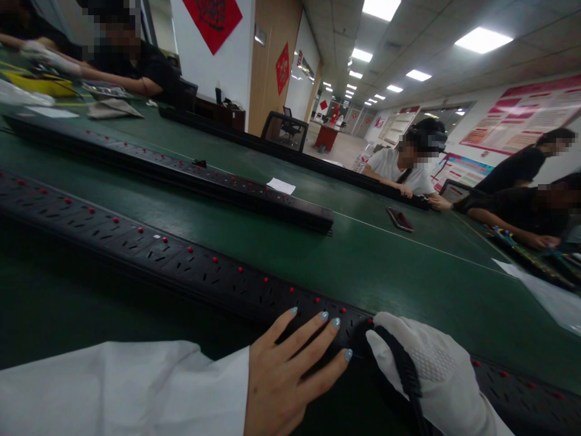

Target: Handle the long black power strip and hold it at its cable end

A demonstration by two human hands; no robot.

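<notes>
A long black power strip (175, 257) with a row of red buttons or lights and socket slots runs from the left edge to the lower right. My left hand (290, 363), bare and with spread fingers, lies flat on it near its middle. Just to the right, my right hand (426, 363) in a white dotted glove is closed around a black plug with a thick cable (402, 357). The plug's front end is against the strip's face by a red button; its prongs are hidden, so how far they sit in the slots cannot be told.
A second black strip (218, 184) lies farther back on the green table (363, 266), with a white paper slip (281, 186) beside it. Another long strip (290, 157) follows the far edge. A phone (400, 219) lies at right. Co-workers (402, 163) sit around the table.
</notes>
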